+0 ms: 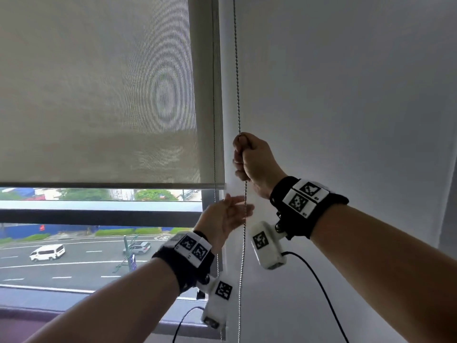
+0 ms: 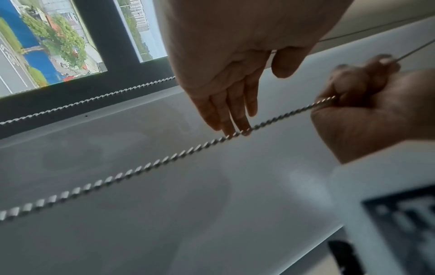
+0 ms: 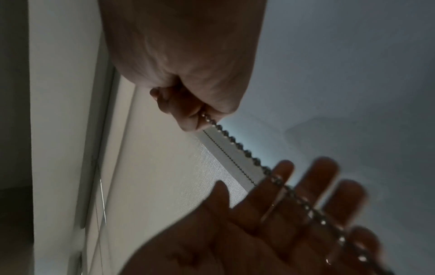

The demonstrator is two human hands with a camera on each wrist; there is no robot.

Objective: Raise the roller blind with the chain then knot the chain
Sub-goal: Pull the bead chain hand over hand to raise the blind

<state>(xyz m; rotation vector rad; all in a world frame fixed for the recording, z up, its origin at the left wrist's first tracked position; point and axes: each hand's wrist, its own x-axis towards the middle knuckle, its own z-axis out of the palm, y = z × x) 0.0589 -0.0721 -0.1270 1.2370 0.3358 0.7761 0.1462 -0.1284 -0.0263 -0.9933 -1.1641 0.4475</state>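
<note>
A beige mesh roller blind (image 1: 99, 95) covers most of the window, its bottom bar (image 1: 111, 185) well above the sill. A metal bead chain (image 1: 238, 82) hangs down the white wall beside it. My right hand (image 1: 249, 159) grips the front run of the chain in a fist (image 3: 188, 111). Just below, my left hand (image 1: 227, 214) is spread with straight fingers, fingertips (image 2: 235, 130) touching the chain (image 2: 141, 167). The chain's back run (image 1: 214, 120) hangs along the blind's edge.
The dark window frame (image 1: 99, 217) crosses under the blind, with a street and cars outside. White wall (image 1: 346, 95) fills the right side. A purple sill (image 1: 49, 310) lies below. Wrist cameras with black cables hang under both wrists.
</note>
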